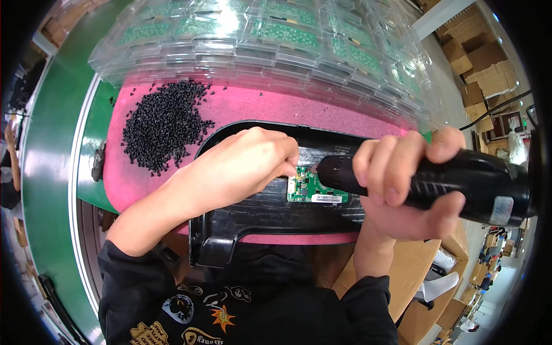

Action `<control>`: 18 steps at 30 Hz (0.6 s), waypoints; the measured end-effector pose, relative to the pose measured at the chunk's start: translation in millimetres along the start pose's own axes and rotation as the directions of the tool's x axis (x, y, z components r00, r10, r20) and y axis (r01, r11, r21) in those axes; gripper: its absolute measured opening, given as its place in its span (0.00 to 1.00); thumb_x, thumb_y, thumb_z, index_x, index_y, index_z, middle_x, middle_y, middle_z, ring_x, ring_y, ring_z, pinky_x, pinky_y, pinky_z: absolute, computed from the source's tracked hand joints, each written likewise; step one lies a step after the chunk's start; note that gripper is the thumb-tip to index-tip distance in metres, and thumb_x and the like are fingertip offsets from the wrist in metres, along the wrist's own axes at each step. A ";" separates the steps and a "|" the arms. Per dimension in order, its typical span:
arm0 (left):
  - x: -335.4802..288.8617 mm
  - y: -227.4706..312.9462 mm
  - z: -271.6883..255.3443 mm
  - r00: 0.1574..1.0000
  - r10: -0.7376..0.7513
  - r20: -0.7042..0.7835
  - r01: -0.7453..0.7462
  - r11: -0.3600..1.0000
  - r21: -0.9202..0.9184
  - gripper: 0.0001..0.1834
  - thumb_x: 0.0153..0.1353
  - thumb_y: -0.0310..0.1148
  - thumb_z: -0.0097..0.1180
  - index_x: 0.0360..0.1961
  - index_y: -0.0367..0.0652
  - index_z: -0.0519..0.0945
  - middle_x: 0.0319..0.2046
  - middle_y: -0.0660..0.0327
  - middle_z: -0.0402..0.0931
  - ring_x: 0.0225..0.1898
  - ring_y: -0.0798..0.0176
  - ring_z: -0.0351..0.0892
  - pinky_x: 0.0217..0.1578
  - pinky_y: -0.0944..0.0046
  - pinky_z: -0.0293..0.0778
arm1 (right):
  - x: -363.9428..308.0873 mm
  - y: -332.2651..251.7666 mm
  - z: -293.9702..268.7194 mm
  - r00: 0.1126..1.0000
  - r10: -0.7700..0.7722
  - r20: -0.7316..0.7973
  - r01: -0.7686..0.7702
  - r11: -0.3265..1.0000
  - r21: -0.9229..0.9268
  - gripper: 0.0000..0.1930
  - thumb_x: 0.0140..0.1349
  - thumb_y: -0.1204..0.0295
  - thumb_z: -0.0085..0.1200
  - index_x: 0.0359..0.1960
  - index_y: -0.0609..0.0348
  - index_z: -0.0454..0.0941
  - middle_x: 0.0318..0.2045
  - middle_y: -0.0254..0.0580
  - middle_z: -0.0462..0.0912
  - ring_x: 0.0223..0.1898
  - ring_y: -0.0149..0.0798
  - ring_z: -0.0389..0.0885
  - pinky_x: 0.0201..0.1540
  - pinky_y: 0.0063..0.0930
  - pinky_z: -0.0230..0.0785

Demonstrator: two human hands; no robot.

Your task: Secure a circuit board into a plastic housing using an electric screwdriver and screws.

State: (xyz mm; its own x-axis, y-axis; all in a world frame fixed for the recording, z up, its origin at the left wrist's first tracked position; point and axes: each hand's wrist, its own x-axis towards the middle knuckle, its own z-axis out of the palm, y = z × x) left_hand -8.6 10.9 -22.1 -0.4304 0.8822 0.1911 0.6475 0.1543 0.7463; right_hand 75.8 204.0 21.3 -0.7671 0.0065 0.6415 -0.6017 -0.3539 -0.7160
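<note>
Green rectangular circuit board (313, 188) lies inside a glossy black plastic housing (270, 221), with a white connector (291, 188) at the board's left end. At the board's upper left corner, the left hand (241, 158) has its fingers drawn together; whether they pinch anything small, I cannot tell. From the board's right, the right hand (397, 184) has its fingers clamped round a black cylindrical power driver (483, 184), whose tapered nose reaches over the board. The chief risk, I judge, is that nose slipping sideways: a tilted tool or uneven pressure could scratch the board or chip a component. The left fingertips sit just beside it, so a skid could nick them. A nudge from either hand could also shift the board. Up and left of the board, small black screws (164, 126) lie heaped on a pink mat (287, 103); a sweeping forearm could scatter them.
</note>
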 end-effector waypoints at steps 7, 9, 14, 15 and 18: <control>-0.1 9.4 -1.2 0.992 -0.091 -0.083 0.100 0.989 0.111 0.07 0.63 0.28 0.55 0.34 0.34 0.76 0.30 0.47 0.77 0.36 0.39 0.78 0.36 0.48 0.73 | -2.6 5.2 21.2 0.971 0.106 -0.215 -0.157 0.959 -0.237 0.25 0.64 0.47 0.54 0.47 0.52 0.62 0.18 0.32 0.68 0.16 0.30 0.65 0.24 0.29 0.62; -0.3 11.3 -1.1 0.988 -0.133 -0.081 0.143 0.983 0.118 0.07 0.64 0.29 0.55 0.35 0.34 0.76 0.30 0.46 0.76 0.37 0.39 0.77 0.37 0.48 0.72 | -1.9 7.2 23.0 0.970 0.111 -0.214 -0.162 0.957 -0.240 0.25 0.64 0.47 0.54 0.47 0.52 0.62 0.18 0.32 0.68 0.15 0.30 0.65 0.24 0.29 0.62; -3.3 10.9 -2.3 0.989 -0.141 -0.055 0.147 0.982 0.122 0.09 0.66 0.31 0.53 0.38 0.35 0.74 0.32 0.46 0.75 0.37 0.38 0.76 0.36 0.46 0.71 | -4.7 3.4 26.9 0.960 0.206 -0.188 -0.209 0.978 0.009 0.22 0.60 0.64 0.62 0.47 0.56 0.63 0.24 0.37 0.72 0.27 0.32 0.69 0.36 0.30 0.67; -3.4 11.2 -2.2 0.988 -0.139 -0.059 0.146 0.982 0.121 0.09 0.66 0.31 0.53 0.38 0.35 0.74 0.32 0.46 0.75 0.37 0.38 0.76 0.36 0.46 0.71 | -4.5 2.5 26.0 0.961 0.207 -0.185 -0.210 0.978 0.006 0.22 0.60 0.64 0.62 0.47 0.56 0.63 0.24 0.37 0.72 0.27 0.32 0.69 0.36 0.30 0.67; -4.2 11.4 -1.3 0.989 -0.129 -0.065 0.136 0.983 0.119 0.09 0.66 0.31 0.53 0.37 0.35 0.73 0.31 0.46 0.75 0.37 0.38 0.76 0.35 0.46 0.70 | -5.1 5.5 22.8 0.966 0.211 -0.152 -0.213 0.977 0.000 0.22 0.59 0.64 0.63 0.47 0.56 0.63 0.24 0.37 0.72 0.27 0.32 0.69 0.36 0.29 0.67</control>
State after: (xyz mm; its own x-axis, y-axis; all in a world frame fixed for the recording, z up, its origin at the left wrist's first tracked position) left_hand -0.2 8.4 -13.6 -0.5504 0.8240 0.1343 0.6532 0.3249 0.6839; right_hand 81.5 180.6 20.3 -0.9014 0.0735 0.4267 -0.4242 -0.3475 -0.8363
